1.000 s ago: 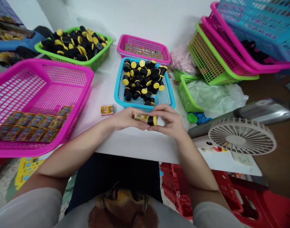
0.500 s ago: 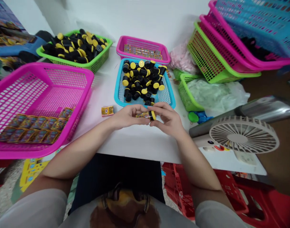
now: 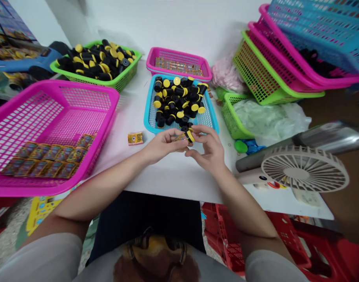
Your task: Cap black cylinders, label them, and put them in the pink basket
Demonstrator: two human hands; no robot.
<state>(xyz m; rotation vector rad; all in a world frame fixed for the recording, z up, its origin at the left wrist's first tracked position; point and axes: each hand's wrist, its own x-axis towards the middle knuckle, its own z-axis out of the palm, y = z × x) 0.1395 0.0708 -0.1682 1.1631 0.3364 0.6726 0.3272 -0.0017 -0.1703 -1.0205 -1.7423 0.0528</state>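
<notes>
As I read it, both hands meet above the white table [image 3: 167, 176], just in front of the blue plastic mesh basket [image 3: 146, 117] heaped with capped tubes. My left hand [image 3: 163, 145] is closed around the small black tube with a yellow cap and shiny printed wrap [image 3: 187, 136]. My right hand [image 3: 207, 150] pinches its cap end, the other fingers loosely curled. I'd judge short fingertip turns best, with the tube held level. Bare table lies either side, with the loose printed label [image 3: 135, 138] to the left and the beige desk fan [image 3: 304, 172] to the right, so I'd tuck my elbows.
</notes>
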